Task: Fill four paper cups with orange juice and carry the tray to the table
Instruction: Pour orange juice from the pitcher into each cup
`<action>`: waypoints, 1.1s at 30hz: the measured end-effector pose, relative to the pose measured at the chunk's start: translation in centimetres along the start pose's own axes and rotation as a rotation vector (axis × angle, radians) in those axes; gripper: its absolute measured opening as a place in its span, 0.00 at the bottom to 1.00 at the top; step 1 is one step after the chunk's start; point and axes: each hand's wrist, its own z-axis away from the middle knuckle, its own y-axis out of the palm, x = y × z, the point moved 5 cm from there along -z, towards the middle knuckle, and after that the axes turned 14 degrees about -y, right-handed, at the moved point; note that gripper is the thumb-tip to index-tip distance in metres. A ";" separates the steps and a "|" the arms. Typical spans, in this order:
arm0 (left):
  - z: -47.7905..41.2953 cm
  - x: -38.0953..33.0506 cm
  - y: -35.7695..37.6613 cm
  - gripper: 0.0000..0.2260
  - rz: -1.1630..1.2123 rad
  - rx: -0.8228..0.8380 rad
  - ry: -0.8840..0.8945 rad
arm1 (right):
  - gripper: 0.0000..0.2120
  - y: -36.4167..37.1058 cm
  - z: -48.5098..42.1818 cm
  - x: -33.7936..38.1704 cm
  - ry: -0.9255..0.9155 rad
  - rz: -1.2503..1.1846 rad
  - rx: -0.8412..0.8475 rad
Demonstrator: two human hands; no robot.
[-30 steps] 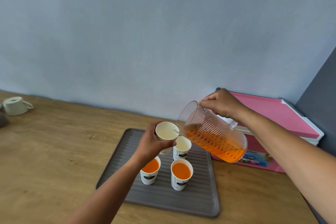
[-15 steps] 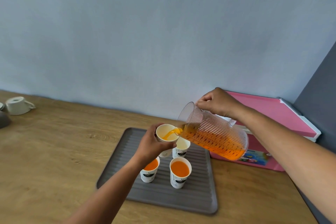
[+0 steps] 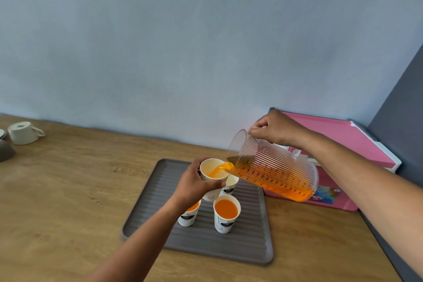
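wooden tabletop [image 3: 68, 190] carries a grey ribbed tray [image 3: 247, 247] at lower centre. right hand [image 3: 274, 129] fingers curl round the tilted, ribbed clear pitcher [image 3: 274, 171], its handle mostly hidden. left hand [image 3: 194, 186] fingers wrap a paper cup [image 3: 212, 167] catching juice above the tray, half hiding a filled cup [image 3: 188, 217].

Likely a home kitchen: wooden counter [image 3: 68, 190], mug [image 3: 24, 133], plain wall [image 3: 206, 41].

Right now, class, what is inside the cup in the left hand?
Orange juice pours from the pitcher into the held cup; white inner wall shows above. Juice covers the bottom.
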 end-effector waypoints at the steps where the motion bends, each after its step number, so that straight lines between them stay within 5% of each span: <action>1: 0.1 0.0 0.0 0.32 -0.003 0.001 0.000 | 0.15 0.0 0.0 0.0 0.002 0.002 0.002; 33: 0.6 0.5 0.0 0.31 0.022 0.005 -0.029 | 0.14 0.1 0.4 1.6 0.016 0.027 0.024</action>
